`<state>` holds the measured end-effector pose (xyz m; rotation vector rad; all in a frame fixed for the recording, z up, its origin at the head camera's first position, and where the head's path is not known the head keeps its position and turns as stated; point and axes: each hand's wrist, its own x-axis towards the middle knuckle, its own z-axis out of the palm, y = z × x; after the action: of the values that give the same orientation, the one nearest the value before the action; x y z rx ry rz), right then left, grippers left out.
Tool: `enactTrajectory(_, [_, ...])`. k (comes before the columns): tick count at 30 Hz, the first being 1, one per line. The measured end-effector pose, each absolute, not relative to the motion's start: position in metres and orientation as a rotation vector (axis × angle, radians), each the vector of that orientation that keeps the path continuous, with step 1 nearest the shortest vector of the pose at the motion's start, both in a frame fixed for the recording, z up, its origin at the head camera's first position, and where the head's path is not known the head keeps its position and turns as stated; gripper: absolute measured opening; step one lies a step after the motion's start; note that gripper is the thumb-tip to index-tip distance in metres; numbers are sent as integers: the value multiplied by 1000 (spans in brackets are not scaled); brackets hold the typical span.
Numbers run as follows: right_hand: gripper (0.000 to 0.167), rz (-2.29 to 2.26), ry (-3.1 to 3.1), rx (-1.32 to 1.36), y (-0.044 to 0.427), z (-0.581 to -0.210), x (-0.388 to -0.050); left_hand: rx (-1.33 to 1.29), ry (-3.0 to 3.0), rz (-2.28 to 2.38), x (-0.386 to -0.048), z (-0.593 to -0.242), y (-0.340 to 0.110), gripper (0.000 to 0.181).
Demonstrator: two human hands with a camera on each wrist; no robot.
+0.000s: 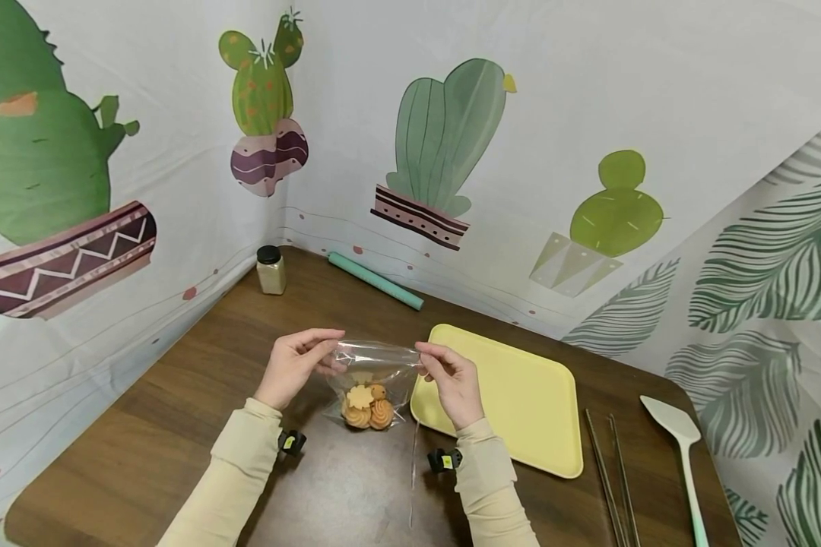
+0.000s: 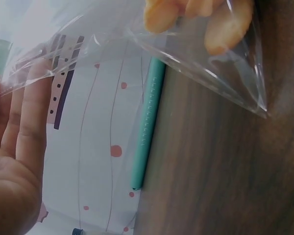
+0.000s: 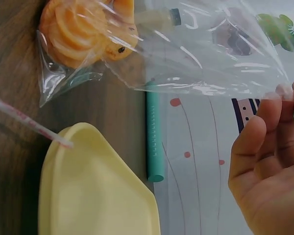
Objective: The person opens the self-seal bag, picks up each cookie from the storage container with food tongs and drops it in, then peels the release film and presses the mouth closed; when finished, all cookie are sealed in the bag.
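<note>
A clear plastic bag hangs between both hands, with several golden cookies at its bottom; one is flower-shaped, others are swirled. My left hand pinches the bag's upper left corner between thumb and fingers. At the upper right corner, my right hand pinches the film likewise. The bag's top edge is drawn fairly straight between them. In the right wrist view a swirled cookie shows through the film. A thin twist tie lies below the right hand, its upper end at the tray's edge.
A yellow tray lies right of the bag. Beyond it are metal chopsticks or tongs and a white spatula. At the back are a green rolling pin and a black-lidded jar, near the patterned cloth wall.
</note>
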<state>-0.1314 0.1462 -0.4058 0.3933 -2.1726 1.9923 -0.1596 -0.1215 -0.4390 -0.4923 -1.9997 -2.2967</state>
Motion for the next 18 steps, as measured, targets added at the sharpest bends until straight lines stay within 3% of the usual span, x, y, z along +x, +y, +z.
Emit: enactTrajectory(18, [13, 1839, -2171, 582, 146, -406, -130, -549, -1987, -2257, -161, -440, -124, 17])
